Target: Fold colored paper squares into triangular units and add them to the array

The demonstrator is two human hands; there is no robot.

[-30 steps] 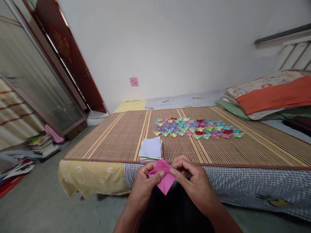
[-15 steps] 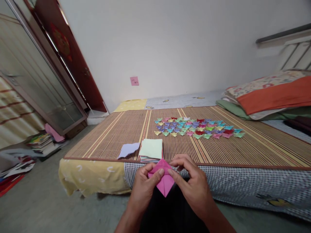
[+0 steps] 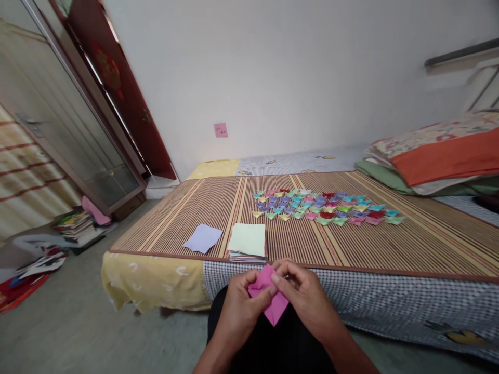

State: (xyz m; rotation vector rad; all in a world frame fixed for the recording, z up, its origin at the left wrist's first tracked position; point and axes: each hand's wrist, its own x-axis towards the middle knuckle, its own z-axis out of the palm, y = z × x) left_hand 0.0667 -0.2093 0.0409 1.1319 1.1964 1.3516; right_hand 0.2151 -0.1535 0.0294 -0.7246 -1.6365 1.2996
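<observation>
A folded pink origami paper (image 3: 275, 309) is held over my lap at the bed's front edge, its lower corner pointing down. My left hand (image 3: 248, 298) pinches its left side, thumb on top. The right hand (image 3: 298, 291) grips the upper right part between thumb and fingers, which partly cover the folds. Just beyond my hands lies a stack of square paper (image 3: 246, 240), pale green on top. Left of the stack is a single lavender sheet (image 3: 202, 238). Farther back, several rows of small folded paper pieces (image 3: 323, 208) in many colours rest on the mat.
A striped woven mat (image 3: 167, 218) covers the bed. Folded bedding (image 3: 448, 156) is piled at the right. A pink note (image 3: 220, 130) is stuck on the wall. Books (image 3: 74, 226) and bags stand on the floor at the left, near a glass door (image 3: 78, 114).
My right fingers have closed in over the paper's top right edge, and the paper has tilted slightly. The lavender sheet now lies flatter. The view has shifted a little left.
</observation>
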